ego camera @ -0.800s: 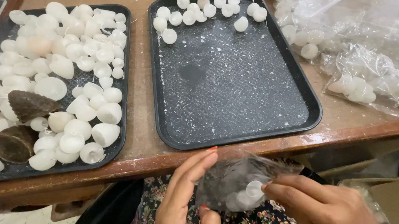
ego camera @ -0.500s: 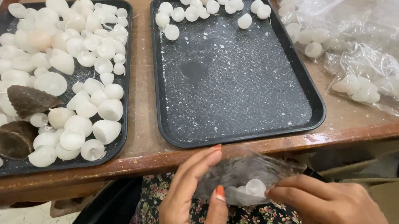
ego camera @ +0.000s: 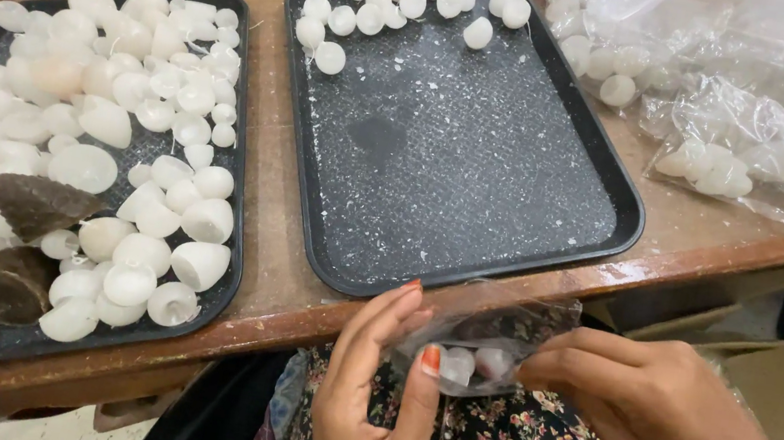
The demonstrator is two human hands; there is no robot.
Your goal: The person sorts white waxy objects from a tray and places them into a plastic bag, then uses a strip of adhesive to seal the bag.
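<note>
Nearest the camera, over the lap, the left hand and the right hand share one grip on a small clear plastic bag: the left thumb and fingers pinch its left side, the right fingers clasp its right side. Inside the bag lie a few small white round pieces (how many cannot be told through the crumpled film). Just beyond the grip runs the edge of the wooden worktop. Directly past it sits a black tray, mostly bare, with a cluster of white balls along its far edge. Left of the grip a second black tray is crowded with white shell-like pieces and two dark brown ones. Far right of the grip lie clear bags holding more white pieces.
</note>
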